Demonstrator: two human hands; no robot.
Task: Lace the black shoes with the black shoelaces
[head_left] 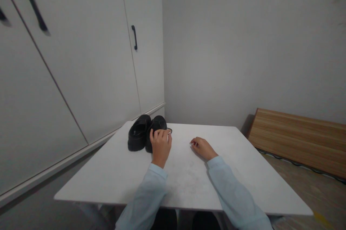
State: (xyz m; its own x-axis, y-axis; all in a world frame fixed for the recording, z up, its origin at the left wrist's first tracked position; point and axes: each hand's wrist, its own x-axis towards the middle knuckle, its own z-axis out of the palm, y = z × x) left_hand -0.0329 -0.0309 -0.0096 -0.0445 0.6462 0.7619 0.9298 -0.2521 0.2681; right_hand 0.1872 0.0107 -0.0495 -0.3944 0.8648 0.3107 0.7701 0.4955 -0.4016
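A pair of black shoes stands side by side at the far left of the white table (186,181). Partly covering the nearer side of the right-hand shoe (159,122) is my left hand (161,147), its fingers curled against it. By the thumb a thin dark loop sticks out, perhaps a strap or lace. The left-hand shoe (137,134) sits beside it, untouched. Further right, just above or on the tabletop, my right hand (202,148) has its fingers pinched together. A tiny pale bit shows at the fingertips, too small to name.
White cupboard doors (89,61) with dark handles line the left side. A grey wall (243,43) rises behind the table. At the right, a wood-grain panel (297,140) leans near the wall, with a dark cable along its lower edge.
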